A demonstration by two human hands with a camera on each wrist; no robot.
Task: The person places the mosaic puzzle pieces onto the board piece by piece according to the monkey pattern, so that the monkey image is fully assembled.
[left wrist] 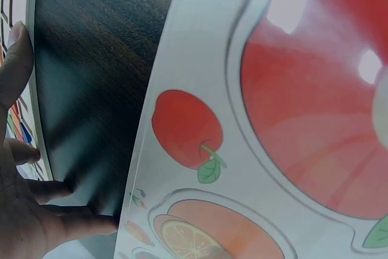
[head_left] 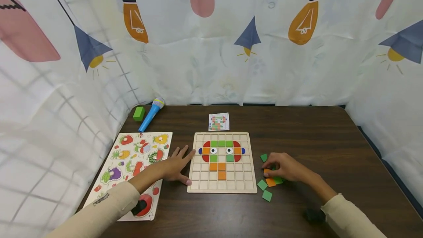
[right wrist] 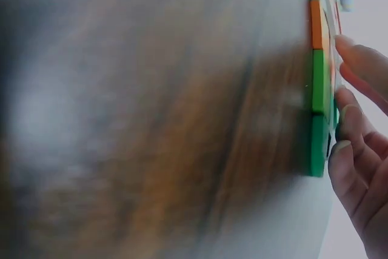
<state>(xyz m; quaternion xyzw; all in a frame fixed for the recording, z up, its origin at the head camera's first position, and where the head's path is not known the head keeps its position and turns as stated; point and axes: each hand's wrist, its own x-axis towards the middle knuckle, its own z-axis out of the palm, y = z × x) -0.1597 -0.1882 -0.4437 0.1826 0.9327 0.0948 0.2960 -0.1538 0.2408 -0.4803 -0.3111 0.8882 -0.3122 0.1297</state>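
Note:
A wooden grid board (head_left: 199,176) holds a face-like pattern of red, green, orange and blue pieces with two eye pieces. My left hand (head_left: 174,166) is spread at the board's left side, thumb and forefinger touching its edge; the left wrist view shows this thumb (left wrist: 18,59) on the rim. To the right of the board, my right hand (head_left: 285,166) reaches into loose square tiles and pinches an orange tile (head_left: 266,171) between thumb and forefinger. Around it lie green tiles (head_left: 262,184) and another orange tile (head_left: 270,182). The palm hides part of the pile.
A small pattern card (head_left: 219,122) lies behind the board. At left is a fruit puzzle board (head_left: 132,164), with a blue toy microphone (head_left: 150,116) and a green block (head_left: 138,114) beyond it. A printed curtain (head_left: 211,69) hangs behind the dark table (head_left: 297,127).

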